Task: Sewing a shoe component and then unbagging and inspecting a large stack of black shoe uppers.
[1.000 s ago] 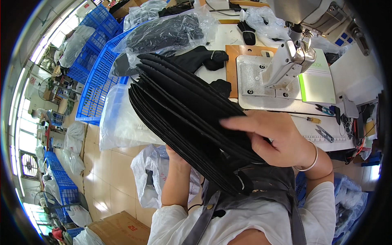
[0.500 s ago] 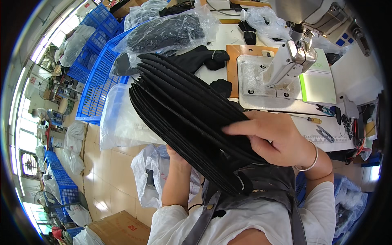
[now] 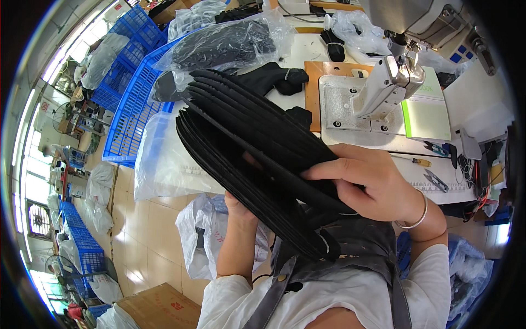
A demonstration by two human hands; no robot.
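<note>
A thick stack of black fabric pieces, long and curved, slants across the middle in front of my apron. The layers are fanned, with a dark gap splitting them into an upper and a lower bundle. My left hand holds the lower bundle from beneath, most of its fingers hidden behind the cloth. At the right end of the upper bundle my right hand is closed on the layers, index finger lying along their edge and thumb below. A pale tie shows at the stack's near end.
A sewing machine stands on the table beyond my right hand, beside a green-and-white notebook. A screwdriver and thread snips lie at right. A blue crate and a plastic bag of black pieces are at left.
The gap between the two bundles has widened, and something skin-coloured now shows inside it. My right fingers have closed further onto the upper layers. The stack has shifted slightly right.
</note>
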